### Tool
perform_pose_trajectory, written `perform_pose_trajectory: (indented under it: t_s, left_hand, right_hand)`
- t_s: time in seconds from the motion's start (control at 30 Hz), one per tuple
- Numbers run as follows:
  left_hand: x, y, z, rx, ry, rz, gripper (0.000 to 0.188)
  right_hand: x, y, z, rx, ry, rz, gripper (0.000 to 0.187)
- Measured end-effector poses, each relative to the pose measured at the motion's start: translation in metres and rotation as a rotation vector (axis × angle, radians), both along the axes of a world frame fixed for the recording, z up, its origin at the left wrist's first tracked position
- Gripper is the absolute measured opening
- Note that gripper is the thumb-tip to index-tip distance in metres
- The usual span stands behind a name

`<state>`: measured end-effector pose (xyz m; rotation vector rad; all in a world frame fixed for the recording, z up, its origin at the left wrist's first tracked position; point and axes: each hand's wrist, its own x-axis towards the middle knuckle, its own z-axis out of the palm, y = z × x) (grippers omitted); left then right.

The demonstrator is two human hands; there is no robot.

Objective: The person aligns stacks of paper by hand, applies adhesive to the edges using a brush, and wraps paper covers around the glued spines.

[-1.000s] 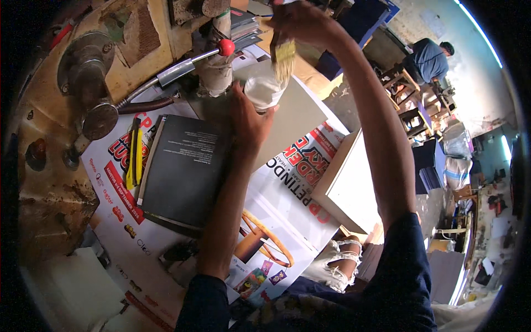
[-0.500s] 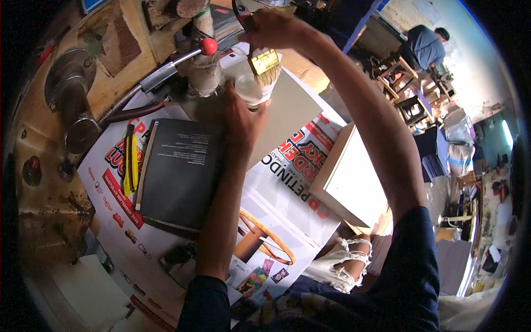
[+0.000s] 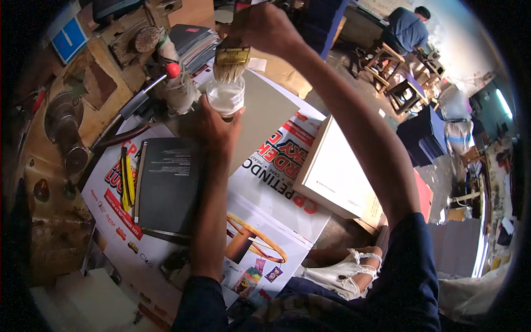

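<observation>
Two grips are in use: your left grip [image 3: 221,125] is wrapped around the near side of a clear cup [image 3: 229,100] of white stuff, and your right grip [image 3: 265,30] is closed around a wide brush [image 3: 232,57]. The bristles point down over the cup's mouth; you cannot tell whether they touch the rim. The cup is at the grey board [image 3: 268,105], but whether it rests there or is held just above is unclear.

If the brush pushed hard against the rim, it could tip the cup and spill onto the board or the printed sheets [image 3: 257,191]. A loaded brush held high could drip on the dark book [image 3: 172,182] beside your left forearm. The red-knobbed lever [image 3: 173,69] is near the cup too, so a sideways swing of your left grip might knock it.
</observation>
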<state>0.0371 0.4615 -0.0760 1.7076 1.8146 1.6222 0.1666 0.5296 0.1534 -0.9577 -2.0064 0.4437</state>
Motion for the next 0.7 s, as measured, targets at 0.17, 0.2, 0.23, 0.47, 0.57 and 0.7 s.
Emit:
perform_pose_trajectory:
  t_s: [0.17, 0.2, 0.23, 0.47, 0.57, 0.7]
  left_hand:
    - [0.009, -0.008, 0.013, -0.043, 0.039, 0.042, 0.1]
    - [0.004, -0.007, 0.013, 0.022, 0.042, 0.004, 0.101]
    - [0.0, -0.008, 0.013, 0.027, 0.03, -0.014, 0.103]
    - [0.0, -0.002, 0.004, 0.154, 0.022, 0.002, 0.096]
    - [0.001, -0.003, 0.01, 0.084, -0.067, -0.035, 0.093]
    - [0.007, -0.009, 0.021, -0.008, 0.009, 0.023, 0.088]
  right_hand:
    - [-0.03, 0.0, -0.064, 0.434, -0.368, -0.046, 0.034]
    - [-0.033, -0.003, -0.069, 0.321, -0.379, -0.041, 0.033]
    - [-0.033, -0.005, -0.073, 0.206, -0.392, -0.038, 0.032]
    - [0.022, -0.036, -0.048, 0.115, -0.03, -0.056, 0.021]
    - [0.037, -0.05, -0.077, -0.058, 0.203, -0.007, 0.022]
    - [0.061, -0.077, -0.071, -0.152, 0.199, -0.086, 0.024]
